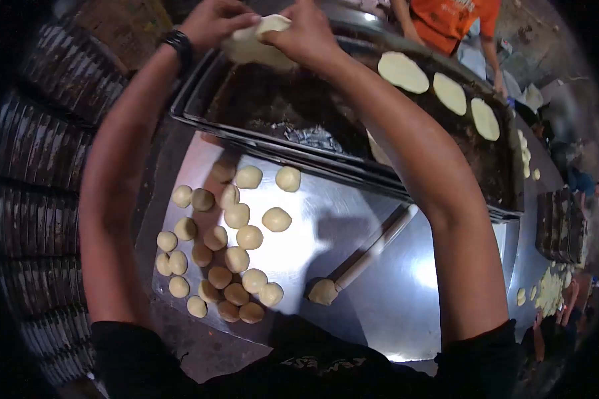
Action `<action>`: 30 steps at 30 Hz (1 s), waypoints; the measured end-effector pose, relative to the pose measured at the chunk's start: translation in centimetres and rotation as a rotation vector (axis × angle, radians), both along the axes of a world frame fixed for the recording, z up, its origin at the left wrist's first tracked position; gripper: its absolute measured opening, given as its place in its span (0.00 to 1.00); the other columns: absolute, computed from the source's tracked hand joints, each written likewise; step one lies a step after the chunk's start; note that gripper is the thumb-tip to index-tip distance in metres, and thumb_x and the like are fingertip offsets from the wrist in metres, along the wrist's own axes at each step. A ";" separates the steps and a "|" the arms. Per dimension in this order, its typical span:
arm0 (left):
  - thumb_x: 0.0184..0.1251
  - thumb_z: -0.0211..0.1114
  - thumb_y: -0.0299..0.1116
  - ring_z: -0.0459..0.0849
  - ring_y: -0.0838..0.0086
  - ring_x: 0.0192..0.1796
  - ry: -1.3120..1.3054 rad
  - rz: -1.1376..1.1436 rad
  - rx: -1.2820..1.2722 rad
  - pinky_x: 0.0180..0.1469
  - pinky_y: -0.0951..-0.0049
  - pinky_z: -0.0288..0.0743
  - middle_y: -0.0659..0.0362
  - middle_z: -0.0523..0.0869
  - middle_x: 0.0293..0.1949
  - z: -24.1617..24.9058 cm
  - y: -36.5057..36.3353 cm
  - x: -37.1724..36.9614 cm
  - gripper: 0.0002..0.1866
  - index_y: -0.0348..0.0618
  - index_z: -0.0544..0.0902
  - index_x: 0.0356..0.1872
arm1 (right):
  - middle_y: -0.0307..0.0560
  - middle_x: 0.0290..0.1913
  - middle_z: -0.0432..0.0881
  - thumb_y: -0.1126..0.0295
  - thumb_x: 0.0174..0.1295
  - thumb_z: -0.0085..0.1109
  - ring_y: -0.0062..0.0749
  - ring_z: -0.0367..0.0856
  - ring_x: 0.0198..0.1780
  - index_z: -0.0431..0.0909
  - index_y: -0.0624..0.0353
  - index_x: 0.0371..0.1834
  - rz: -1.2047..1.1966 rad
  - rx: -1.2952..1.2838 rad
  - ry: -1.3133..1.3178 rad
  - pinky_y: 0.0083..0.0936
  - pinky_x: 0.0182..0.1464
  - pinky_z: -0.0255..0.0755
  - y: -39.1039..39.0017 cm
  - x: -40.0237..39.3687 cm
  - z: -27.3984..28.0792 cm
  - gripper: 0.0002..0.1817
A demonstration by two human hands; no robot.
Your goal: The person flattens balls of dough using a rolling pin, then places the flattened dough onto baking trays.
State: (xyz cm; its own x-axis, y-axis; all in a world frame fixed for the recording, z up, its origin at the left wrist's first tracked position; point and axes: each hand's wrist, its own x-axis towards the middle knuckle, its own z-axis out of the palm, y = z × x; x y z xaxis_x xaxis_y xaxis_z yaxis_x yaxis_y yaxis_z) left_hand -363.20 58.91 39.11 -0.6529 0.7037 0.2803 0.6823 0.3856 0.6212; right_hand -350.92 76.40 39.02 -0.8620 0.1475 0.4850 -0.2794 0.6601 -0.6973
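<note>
The right hand (304, 34) is closed, thumb and fingers pinching a dough sheet (258, 54) above the left end of the black tray (259, 110). The left hand (217, 21) is at the sheet's edge, fingers bent; blur hides whether it grips. Across the tray's rim stands a person in an orange shirt (449, 23). Three flat dough pieces (402, 72) lie in the tray, a fourth partly behind the right forearm. I count about twenty-five dough balls (237, 215) on the steel table (393, 306); open metal separates them from one rolling pin (377, 248). Stacked trays (40, 219) border the left.
</note>
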 end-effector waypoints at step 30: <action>0.69 0.59 0.42 0.79 0.71 0.52 -0.994 0.610 0.678 0.49 0.71 0.75 0.56 0.80 0.50 -11.9 -6.7 37.5 0.20 0.41 0.74 0.55 | 0.40 0.36 0.78 0.81 0.46 0.67 0.20 0.76 0.40 0.73 0.58 0.36 0.065 -0.854 -0.198 0.22 0.39 0.74 -6.4 21.7 -18.6 0.15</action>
State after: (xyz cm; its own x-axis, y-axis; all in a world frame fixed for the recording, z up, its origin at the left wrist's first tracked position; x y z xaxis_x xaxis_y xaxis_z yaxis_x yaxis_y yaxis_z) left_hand -325.65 52.26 27.17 -0.9377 0.1434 -0.3165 -0.3333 -0.1137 0.9359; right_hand -329.21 70.00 20.41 -0.9379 0.3394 0.0719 -0.1197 -0.1219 -0.9853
